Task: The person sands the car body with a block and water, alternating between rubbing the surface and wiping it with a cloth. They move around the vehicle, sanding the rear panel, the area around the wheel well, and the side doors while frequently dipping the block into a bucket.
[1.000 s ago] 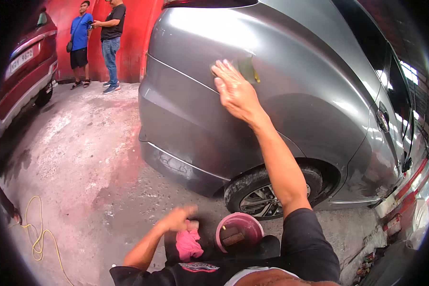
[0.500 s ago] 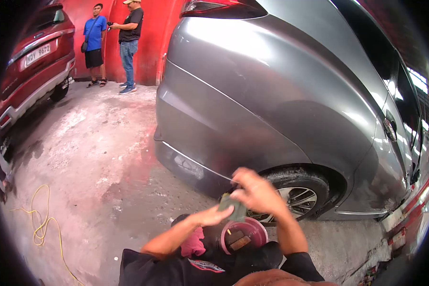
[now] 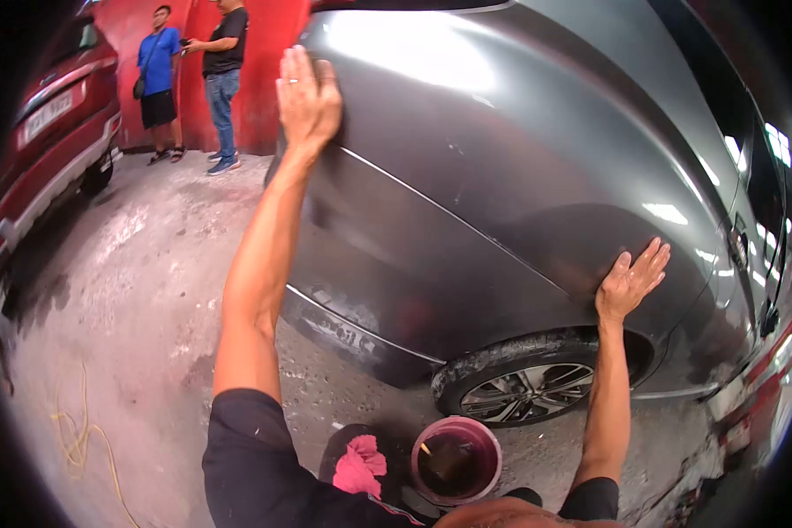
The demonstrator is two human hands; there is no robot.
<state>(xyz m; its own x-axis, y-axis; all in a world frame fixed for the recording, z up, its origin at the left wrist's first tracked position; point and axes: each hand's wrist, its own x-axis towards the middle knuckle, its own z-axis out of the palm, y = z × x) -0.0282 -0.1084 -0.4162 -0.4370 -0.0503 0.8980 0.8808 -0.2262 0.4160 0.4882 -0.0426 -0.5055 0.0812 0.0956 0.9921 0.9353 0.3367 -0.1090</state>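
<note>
My left hand [image 3: 310, 104] lies flat against the rear corner of a grey car [image 3: 466, 150], fingers stretched upward. My right hand [image 3: 632, 280] rests on the panel above the rear wheel [image 3: 532, 392], its fingers spread and nothing in it. Between my forearms, the bumper's lower edge carries a dull, scuffed patch [image 3: 343, 334]. Below me stands a pink bucket [image 3: 493, 480] holding dark water and a small yellowish piece. A pink cloth [image 3: 361, 462] is draped on my knee, left of the bucket.
A red car [image 3: 57, 132] is parked at the left. Two people [image 3: 157, 75] stand by the red wall [image 3: 273, 53] at the back. Yellow cord [image 3: 79, 431] lies loosely on the concrete floor [image 3: 167, 255] at lower left.
Both hands have left the space above the bucket and moved apart onto the car. The dark green pad is out of them and no longer visible. My view has shifted closer to the car.
</note>
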